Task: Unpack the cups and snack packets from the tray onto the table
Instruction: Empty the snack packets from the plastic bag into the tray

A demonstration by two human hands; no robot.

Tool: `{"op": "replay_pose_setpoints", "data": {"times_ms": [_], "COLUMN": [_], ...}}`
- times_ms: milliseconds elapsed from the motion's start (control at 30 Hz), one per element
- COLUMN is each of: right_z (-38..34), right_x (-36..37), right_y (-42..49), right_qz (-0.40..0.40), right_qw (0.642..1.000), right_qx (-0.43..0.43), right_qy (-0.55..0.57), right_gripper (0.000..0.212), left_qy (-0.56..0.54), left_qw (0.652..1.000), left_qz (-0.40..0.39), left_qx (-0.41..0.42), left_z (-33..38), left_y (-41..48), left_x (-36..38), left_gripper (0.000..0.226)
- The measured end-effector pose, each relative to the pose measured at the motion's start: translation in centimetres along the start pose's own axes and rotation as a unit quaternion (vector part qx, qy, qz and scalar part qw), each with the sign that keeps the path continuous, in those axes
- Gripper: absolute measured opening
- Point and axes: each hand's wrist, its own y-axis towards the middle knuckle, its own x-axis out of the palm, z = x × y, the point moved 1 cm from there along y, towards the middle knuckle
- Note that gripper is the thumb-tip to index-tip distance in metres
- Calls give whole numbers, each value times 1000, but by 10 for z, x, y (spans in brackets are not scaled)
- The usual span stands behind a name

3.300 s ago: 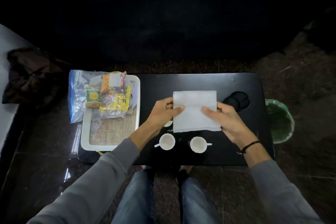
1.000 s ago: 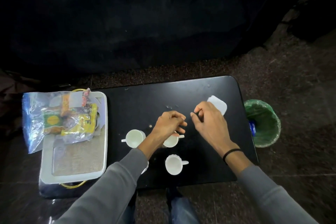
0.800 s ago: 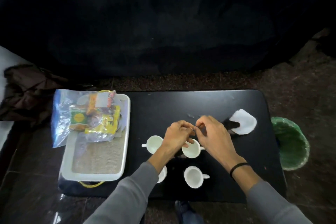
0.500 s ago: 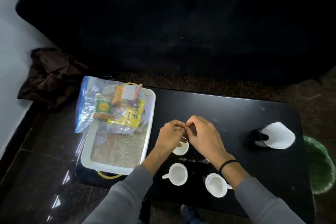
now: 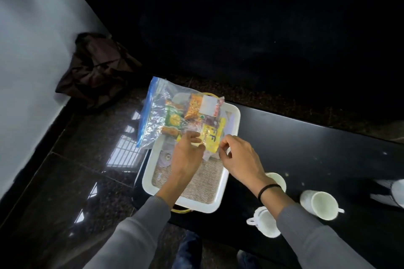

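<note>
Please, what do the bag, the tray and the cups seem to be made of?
The bag looks like thin clear plastic film: it is see-through, crinkled, and shines. The tray seems smooth white plastic, with a woven, matte liner, perhaps fibre. The cups look like glossy white ceramic, though plastic is possible.

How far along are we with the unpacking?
Done: three cups stand on the table. In hand: the left hand and right hand are at the near edge of the bag of packets, which lies on the tray; grip unclear. Left: move the packets onto the table.
</note>
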Motion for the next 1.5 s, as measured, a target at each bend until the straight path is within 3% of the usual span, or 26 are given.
{"op": "replay_pose_setpoints", "data": {"times_ms": [133,200,367,467,600,833,1067,1200,1300,1500], "right_z": [-26,-36,-55,-62,-68,-78,-91,-104,-118,-126], "right_x": [21,29,39,42,44,38,29,17,6,-26], "right_y": [24,35,55,65,76,72,48,35,25,9], "right_qz": [-7,-9,-10,-14,0,14,4,-4,1,25], "right_qw": [1000,1000,999,999,999,998,997,990,978,967], "right_qx": [-4,-2,19,29,27,29,4,7,23,44], "right_qy": [4,10,37,40,37,57,80,142,207,248], "right_gripper": [4,5,5,5,6,2,4,5,22,43], "left_qy": [102,149,118,59,1,15,25,-46,-118,-326], "left_qw": [986,977,983,990,989,997,997,997,991,942], "left_qz": [126,151,140,76,30,52,71,49,7,-65], "left_qx": [27,25,-26,-100,-145,-46,11,38,59,37], "left_z": [-20,-29,-48,-61,-73,-80,-58,-34,-13,22], "left_y": [27,42,81,107,130,127,81,42,14,-31], "left_x": [-46,-67,-100,-109,-117,-129,-121,-110,-106,-94], "left_gripper": [40,41,55,66,49,12,13,11,9,19]}}
